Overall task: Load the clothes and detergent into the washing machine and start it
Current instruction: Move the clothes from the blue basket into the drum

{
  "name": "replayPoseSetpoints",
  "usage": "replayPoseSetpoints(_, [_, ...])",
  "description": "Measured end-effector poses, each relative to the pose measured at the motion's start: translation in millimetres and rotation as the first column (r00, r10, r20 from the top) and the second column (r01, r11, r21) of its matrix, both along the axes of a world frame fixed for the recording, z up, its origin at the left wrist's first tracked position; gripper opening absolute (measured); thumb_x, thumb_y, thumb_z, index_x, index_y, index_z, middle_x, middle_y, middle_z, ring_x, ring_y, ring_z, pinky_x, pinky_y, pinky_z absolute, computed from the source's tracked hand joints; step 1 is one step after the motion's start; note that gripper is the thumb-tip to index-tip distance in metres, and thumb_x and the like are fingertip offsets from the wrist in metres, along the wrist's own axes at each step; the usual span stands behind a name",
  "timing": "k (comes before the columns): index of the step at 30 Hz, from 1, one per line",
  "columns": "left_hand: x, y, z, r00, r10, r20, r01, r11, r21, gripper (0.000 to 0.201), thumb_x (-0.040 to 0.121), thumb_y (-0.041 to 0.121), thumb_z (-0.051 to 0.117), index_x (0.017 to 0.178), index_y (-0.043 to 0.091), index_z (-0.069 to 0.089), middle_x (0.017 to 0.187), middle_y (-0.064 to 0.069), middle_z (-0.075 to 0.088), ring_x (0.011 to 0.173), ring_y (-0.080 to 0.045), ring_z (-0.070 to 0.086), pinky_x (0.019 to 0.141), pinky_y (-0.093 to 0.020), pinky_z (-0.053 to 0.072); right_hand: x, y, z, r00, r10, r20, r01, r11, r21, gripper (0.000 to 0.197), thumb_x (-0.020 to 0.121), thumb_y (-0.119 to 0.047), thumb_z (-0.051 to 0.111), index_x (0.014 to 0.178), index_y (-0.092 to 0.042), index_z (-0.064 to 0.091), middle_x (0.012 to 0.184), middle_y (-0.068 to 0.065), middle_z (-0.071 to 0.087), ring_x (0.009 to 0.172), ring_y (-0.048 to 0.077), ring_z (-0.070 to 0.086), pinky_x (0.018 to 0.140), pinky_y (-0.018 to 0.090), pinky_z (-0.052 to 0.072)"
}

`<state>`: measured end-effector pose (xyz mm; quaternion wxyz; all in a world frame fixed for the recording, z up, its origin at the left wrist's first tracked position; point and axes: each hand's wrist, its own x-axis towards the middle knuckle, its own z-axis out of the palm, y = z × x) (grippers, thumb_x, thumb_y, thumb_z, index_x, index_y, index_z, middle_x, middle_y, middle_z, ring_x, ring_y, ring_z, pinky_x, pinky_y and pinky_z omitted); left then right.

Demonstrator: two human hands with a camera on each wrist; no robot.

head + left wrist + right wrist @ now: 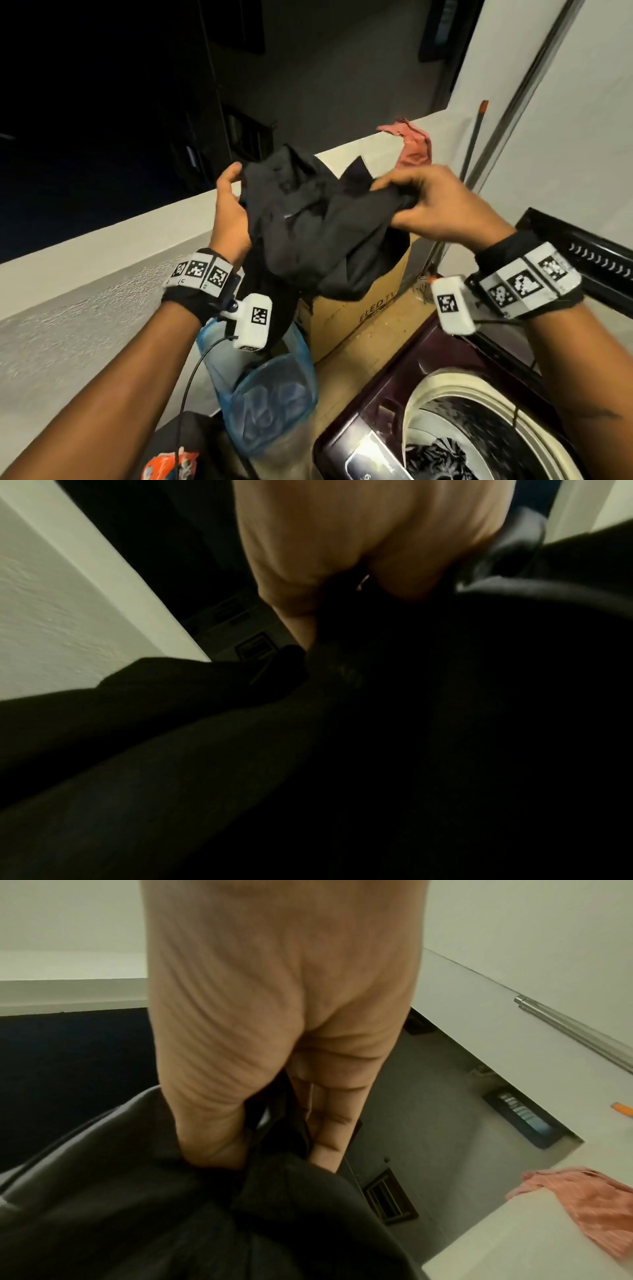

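Observation:
I hold a black garment up in the air with both hands, above a cardboard box. My left hand grips its left edge and my right hand pinches its right side. In the left wrist view the black garment fills the lower frame under my left hand. In the right wrist view my right hand clutches the garment. The top-loading washing machine stands open at lower right, with a dark patterned cloth in its drum. An orange detergent pack lies at the bottom left.
A blue mesh laundry bag stands between the low white wall and the machine. A pink cloth hangs over the wall ledge. The raised lid is at the right, and a broom handle leans in the corner.

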<state>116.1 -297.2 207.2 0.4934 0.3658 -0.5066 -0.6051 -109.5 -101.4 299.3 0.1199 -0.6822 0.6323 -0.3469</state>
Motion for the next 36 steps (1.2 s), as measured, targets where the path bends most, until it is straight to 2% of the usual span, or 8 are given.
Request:
replayPoseSetpoints(3, [-33,38,29,0.984,-0.169,0.053,0.174,0.978,-0.117,0.078,0.075,0.071,0.058,0.142,0.031,0.046,0.133,-0.002,0.063,0.123,-0.02,0.06,0.109,-0.05,0.045,-1,21,-23,0.998,-0.027,0.054,0.022,0.997,0.077,0.044,0.082,-0.006,0.072,0.118,-0.023,0.055,0.089,-0.006,0.07,0.08,0.013,0.067,0.075,0.04,0.055])
replayPoseSetpoints(6, [-70,85,50,0.901,-0.376,0.216,0.427,0.856,-0.293,0.086,0.074,0.023,0.082,0.145,0.027,0.033,0.094,-0.002,0.071,0.086,-0.011,0.067,0.082,-0.027,0.054,-5,41,-38,0.989,-0.114,0.096,0.101,0.986,0.134,0.09,0.082,-0.009,0.073,0.15,-0.028,0.019,0.075,-0.004,0.063,0.067,0.015,0.062,0.062,0.033,0.048])
replayPoseSetpoints(10, [-109,140,65,0.718,-0.546,0.432,0.694,0.609,-0.384,0.092,0.081,-0.005,0.076,0.152,0.017,0.021,0.079,0.005,0.069,0.074,-0.004,0.066,0.071,-0.016,0.049,-21,79,-48,0.983,-0.178,0.035,0.171,0.974,0.151,0.109,0.08,-0.033,0.081,0.158,-0.036,0.004,0.119,-0.003,0.066,0.099,0.01,0.065,0.081,0.032,0.054])
replayPoseSetpoints(13, [-131,172,70,0.611,-0.62,0.492,0.792,0.492,-0.363,0.092,0.082,-0.011,0.073,0.153,0.015,0.021,0.094,0.001,0.064,0.084,-0.005,0.068,0.075,-0.014,0.049,-41,111,-58,0.961,-0.274,0.047,0.266,0.956,0.127,0.04,0.08,-0.029,0.08,0.114,-0.017,0.064,0.099,-0.003,0.071,0.084,-0.001,0.061,0.074,0.033,0.051])
replayPoseSetpoints(17, [-156,203,60,0.466,-0.698,0.544,0.885,0.369,-0.284,0.094,0.082,-0.022,0.062,0.155,0.02,0.02,0.102,-0.002,0.066,0.092,-0.007,0.069,0.074,-0.016,0.051,-65,166,-66,0.894,-0.445,0.054,0.436,0.892,0.12,0.037,0.078,-0.019,0.075,0.063,-0.001,0.046,0.061,0.018,0.056,0.053,0.009,0.042,0.051,0.033,0.036])
replayPoseSetpoints(21, [-170,216,46,0.432,-0.722,0.54,0.901,0.363,-0.236,0.096,0.082,-0.021,0.06,0.154,0.028,0.022,0.129,0.0,0.063,0.114,-0.011,0.063,0.088,-0.032,0.056,-84,221,-69,0.828,-0.559,0.034,0.549,0.822,0.152,0.03,0.076,-0.017,0.074,0.06,-0.014,0.05,0.059,-0.002,0.062,0.052,0.0,0.049,0.051,0.025,0.041])
replayPoseSetpoints(31, [-203,251,-43,0.353,-0.604,0.715,0.911,0.395,-0.116,0.081,0.085,-0.012,0.056,0.151,0.027,0.03,0.139,0.004,0.056,0.129,-0.017,0.052,0.104,-0.032,0.042,-106,312,-138,0.711,-0.703,-0.026,0.637,0.628,0.448,0.03,0.068,-0.032,0.071,0.078,-0.004,0.064,0.075,0.012,0.073,0.066,0.022,0.073,0.057,0.047,0.059])
replayPoseSetpoints(36, [-198,254,-72,0.389,-0.578,0.717,0.87,0.486,-0.081,0.068,0.091,-0.007,0.056,0.148,0.024,0.033,0.132,0.004,0.057,0.125,-0.017,0.051,0.101,-0.026,0.037,-108,333,-195,0.699,-0.527,-0.483,0.671,0.25,0.698,0.032,0.07,-0.026,0.077,0.097,-0.01,0.068,0.111,0.012,0.072,0.101,0.03,0.07,0.076,0.033,0.055])
